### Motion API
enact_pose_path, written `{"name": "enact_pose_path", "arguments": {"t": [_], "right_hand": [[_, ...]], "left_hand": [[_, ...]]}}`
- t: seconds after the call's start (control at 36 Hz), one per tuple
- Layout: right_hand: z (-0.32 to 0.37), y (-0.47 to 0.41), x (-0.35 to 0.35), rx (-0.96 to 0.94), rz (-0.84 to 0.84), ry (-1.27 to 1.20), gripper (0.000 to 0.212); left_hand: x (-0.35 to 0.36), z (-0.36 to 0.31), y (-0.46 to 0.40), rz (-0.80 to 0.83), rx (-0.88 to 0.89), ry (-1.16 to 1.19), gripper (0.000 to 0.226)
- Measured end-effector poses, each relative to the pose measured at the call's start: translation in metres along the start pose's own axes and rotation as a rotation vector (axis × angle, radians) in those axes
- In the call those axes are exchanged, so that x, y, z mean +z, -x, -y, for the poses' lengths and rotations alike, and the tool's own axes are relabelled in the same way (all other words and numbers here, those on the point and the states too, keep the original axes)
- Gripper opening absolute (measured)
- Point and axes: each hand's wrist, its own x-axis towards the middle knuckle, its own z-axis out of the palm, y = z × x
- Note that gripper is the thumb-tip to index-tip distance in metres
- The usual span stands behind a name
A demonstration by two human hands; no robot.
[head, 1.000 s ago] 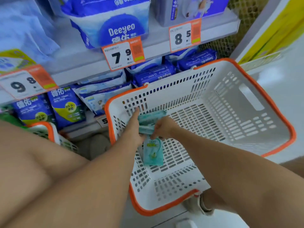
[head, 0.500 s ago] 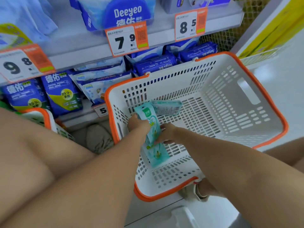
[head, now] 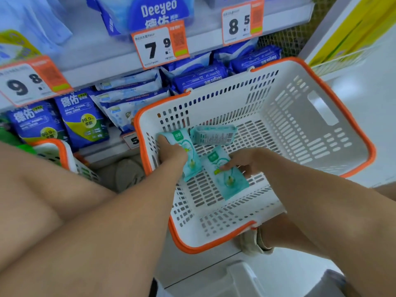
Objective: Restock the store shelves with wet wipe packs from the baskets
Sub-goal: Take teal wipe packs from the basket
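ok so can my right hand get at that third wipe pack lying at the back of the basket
Probably not free to: the right hand already grips a pack. The third pack itself lies uncovered just beyond it in the basket.

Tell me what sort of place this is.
Most likely a shop aisle: a shelf edged with price tags, blue wipe packs stocked beneath, and a white basket with an orange rim on the floor.

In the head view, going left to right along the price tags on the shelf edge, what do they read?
9.8 price tag → 7.9 price tag → 8.5 price tag. A fourth tag lower down, beside the white basket, shows only a 5 and is partly hidden, so I leave it out.
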Motion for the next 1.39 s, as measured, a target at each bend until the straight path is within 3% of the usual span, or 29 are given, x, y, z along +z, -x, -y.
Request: {"name": "enact_pose_path", "arguments": {"t": [0.11,0.22,0.33,0.39,0.44,0.47,0.5,0.56,0.58,0.67,0.72,0.78,0.83,0.92,0.97,1.0,1.11,1.17,1.25,1.33,1.39], "right_hand": [[-0.001,0.021,-0.022,-0.234,0.056,-0.327,0.046],[0.02,0.025,-0.006,-0.355,-0.045,-0.412,0.034],[0.044,0.022,0.014,-0.439,-0.333,-0.119,0.038],[0.053,0.017,0.013,-0.417,-0.458,-0.021,0.042],[0.055,0.007,0.002,-0.408,-0.687,0.097,0.036],[0.054,0.002,-0.004,-0.412,-0.831,0.25,0.03],[0.052,-0.003,-0.01,-0.421,-0.915,0.428,0.039],[0.05,-0.015,-0.016,-0.419,-0.883,0.702,0.07],[0.05,-0.018,-0.014,-0.392,-0.838,0.77,0.07],[0.052,-0.03,0.0,-0.322,-0.794,0.847,0.036],[0.048,-0.033,0.007,-0.261,-0.794,0.845,0.03],[0.039,-0.035,0.009,-0.214,-0.77,0.752,0.032],[0.029,-0.033,0.011,-0.238,-0.723,0.479,0.035],[0.018,-0.025,0.016,-0.373,-0.638,0.051,0.042],[0.02,-0.012,0.024,-0.424,-0.505,-0.083,0.052],[0.024,-0.002,0.028,-0.441,-0.433,-0.095,0.054],[0.04,0.049,0.028,-0.547,-0.263,-0.222,0.029],[0.046,0.084,0.021,-0.61,-0.233,-0.243,0.027],[0.058,0.138,0.013,-0.72,-0.273,-0.213,0.028],[0.073,0.189,0.013,-0.89,-0.372,-0.223,0.014],[0.087,0.222,0.017,-1.018,-0.449,-0.214,0.016]], "left_hand": [[0.004,-0.001,0.004,0.181,0.03,0.016,0.055],[0.009,-0.01,0.02,0.415,-0.183,0.274,0.021],[0.008,-0.012,0.019,0.526,-0.226,0.327,0.04],[0.008,-0.007,0.014,0.468,-0.224,0.291,0.044],[0.008,-0.001,0.008,0.42,-0.255,0.323,0.056],[0.008,0.0,0.007,0.392,-0.246,0.31,0.059],[0.008,0.002,0.005,0.361,-0.227,0.274,0.063],[0.008,0.005,0.003,0.306,-0.192,0.226,0.075],[0.008,0.006,0.002,0.286,-0.183,0.209,0.078],[0.008,0.009,0.002,0.229,-0.221,0.18,0.073],[0.007,0.011,0.001,0.163,-0.253,0.127,0.072],[0.006,0.013,0.0,0.096,-0.269,0.07,0.067],[0.007,0.014,0.001,0.081,-0.276,0.039,0.061],[0.01,0.011,0.003,0.119,-0.284,0.086,0.06],[0.013,0.003,0.007,0.2,-0.272,0.164,0.056],[0.012,-0.004,0.012,0.267,-0.256,0.215,0.057],[0.005,-0.032,0.032,0.464,-0.202,0.379,0.053],[-0.003,-0.053,0.048,0.48,-0.116,0.413,0.036],[-0.014,-0.094,0.077,0.459,0.023,0.4,0.03],[-0.027,-0.137,0.106,0.439,0.134,0.435,0.054],[-0.039,-0.165,0.126,0.475,0.175,0.509,0.072]]}}
